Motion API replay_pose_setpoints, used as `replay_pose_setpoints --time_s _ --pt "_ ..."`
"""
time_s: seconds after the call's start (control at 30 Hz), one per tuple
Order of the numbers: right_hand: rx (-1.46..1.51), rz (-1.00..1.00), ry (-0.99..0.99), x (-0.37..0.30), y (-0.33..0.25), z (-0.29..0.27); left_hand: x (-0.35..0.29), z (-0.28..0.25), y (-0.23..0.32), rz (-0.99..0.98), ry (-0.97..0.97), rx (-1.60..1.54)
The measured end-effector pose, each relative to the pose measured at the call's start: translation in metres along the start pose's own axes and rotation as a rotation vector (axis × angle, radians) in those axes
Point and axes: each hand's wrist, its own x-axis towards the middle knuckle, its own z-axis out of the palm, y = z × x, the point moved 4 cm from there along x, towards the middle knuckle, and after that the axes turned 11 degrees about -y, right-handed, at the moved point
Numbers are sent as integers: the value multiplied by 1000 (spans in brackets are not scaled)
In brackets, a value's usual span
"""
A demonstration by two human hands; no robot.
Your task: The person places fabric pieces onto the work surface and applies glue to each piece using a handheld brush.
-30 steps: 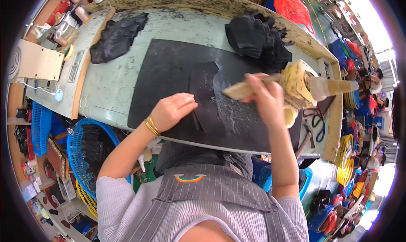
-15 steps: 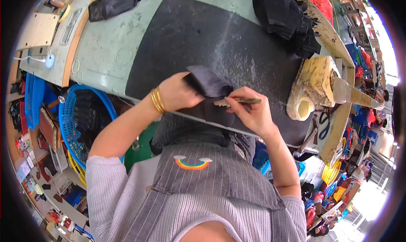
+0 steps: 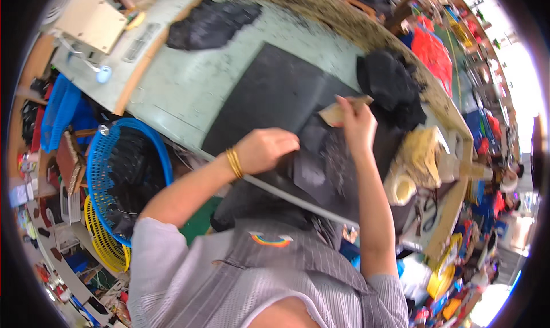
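Note:
My right hand [image 3: 358, 124] is over the far right part of a black mat [image 3: 260, 93], closed on a flat tan tool [image 3: 332, 115] with a broad pale end and a brownish grip. Just below lies a smooth dark grey piece of sheet material [image 3: 312, 170], near the front of the mat. My left hand [image 3: 266, 150] has its fingers bent together at the left edge of this piece, seemingly gripping it; its fingertips are partly hidden.
Dark pieces are heaped at the mat's far right [image 3: 392, 87], beside a yellowish block with a round opening [image 3: 401, 187]. Scissors [image 3: 427, 213] lie near it. Another black bundle [image 3: 212, 24] lies far left. A blue basket [image 3: 166, 156] holding black pieces stands left.
The dark grey piece, earlier raised and curled in my left hand, now lies low over the mat. My right hand has moved up and away with the tan tool. My head view has shifted.

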Motion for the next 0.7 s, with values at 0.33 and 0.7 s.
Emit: replay_pose_setpoints --time_s 0.33,0.7 --pt "248 -93 131 7 -3 -76 -52 -129 -161 -639 795 -1051" --pt "-849 276 202 94 1 -100 175 7 -162 -418 176 -529"
